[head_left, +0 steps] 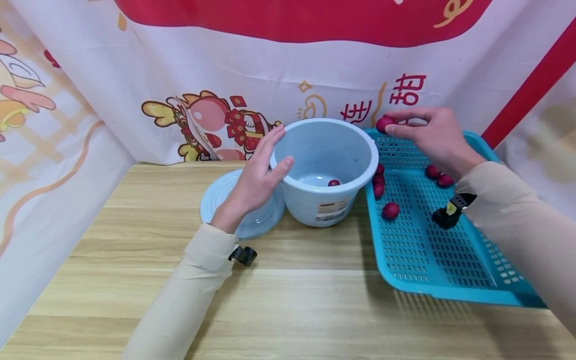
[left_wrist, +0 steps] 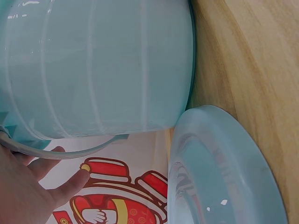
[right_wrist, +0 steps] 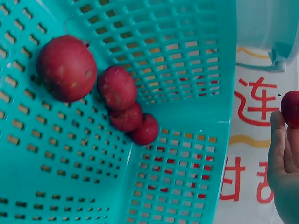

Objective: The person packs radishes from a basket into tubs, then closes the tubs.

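Observation:
My right hand point(head_left: 434, 135) pinches a red radish point(head_left: 384, 124) between thumb and fingers, above the back left corner of a turquoise perforated basket point(head_left: 387, 272). In the right wrist view, that hand appears at the right edge, outside the basket wall. My left hand point(head_left: 258, 177) rests against the left rim of a light blue bucket point(head_left: 310, 202), its fingers fairly straight and the thumb by the rim. One radish point(head_left: 334, 183) lies on the bucket's bottom. Several radishes sit in the basket, including a larger-looking one point(right_wrist: 67, 68) near the right wrist camera.
A round light blue lid point(head_left: 256, 225) lies on the wooden table point(head_left: 288, 310), left of the bucket and partly under my left hand. The bucket's handle point(left_wrist: 70, 153) hangs at its side. A printed cloth point(head_left: 216, 65) stands behind everything.

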Tool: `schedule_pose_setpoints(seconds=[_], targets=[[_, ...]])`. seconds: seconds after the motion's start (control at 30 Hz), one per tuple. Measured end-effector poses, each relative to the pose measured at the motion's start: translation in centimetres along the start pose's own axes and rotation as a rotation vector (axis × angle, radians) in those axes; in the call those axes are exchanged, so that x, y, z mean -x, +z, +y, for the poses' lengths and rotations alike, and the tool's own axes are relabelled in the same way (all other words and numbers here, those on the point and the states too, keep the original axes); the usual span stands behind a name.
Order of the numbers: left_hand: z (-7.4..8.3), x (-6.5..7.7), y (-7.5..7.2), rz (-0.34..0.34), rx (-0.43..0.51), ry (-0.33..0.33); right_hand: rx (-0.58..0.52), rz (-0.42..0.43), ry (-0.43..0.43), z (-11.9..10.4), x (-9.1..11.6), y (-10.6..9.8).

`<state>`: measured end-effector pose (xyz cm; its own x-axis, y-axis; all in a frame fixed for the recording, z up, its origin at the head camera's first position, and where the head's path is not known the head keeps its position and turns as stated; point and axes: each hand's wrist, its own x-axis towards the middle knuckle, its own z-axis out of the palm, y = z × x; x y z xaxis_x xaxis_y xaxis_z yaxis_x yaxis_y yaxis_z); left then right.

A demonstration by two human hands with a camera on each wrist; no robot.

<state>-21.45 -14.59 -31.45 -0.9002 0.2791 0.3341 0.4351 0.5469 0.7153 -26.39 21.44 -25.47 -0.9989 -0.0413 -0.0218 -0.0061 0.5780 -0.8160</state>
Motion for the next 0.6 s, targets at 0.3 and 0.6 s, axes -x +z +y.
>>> schedule_pose_setpoints(seconds=[0.3,0.6], targets=[[0.0,0.0,0.1,-0.001,0.002,0.002,-0.037,0.029,-0.059,-1.6,0.2,1.3],[0.0,0.0,0.0,0.002,0.006,0.002,-0.024,0.049,-0.132,-3.2,0.1,2.8]])
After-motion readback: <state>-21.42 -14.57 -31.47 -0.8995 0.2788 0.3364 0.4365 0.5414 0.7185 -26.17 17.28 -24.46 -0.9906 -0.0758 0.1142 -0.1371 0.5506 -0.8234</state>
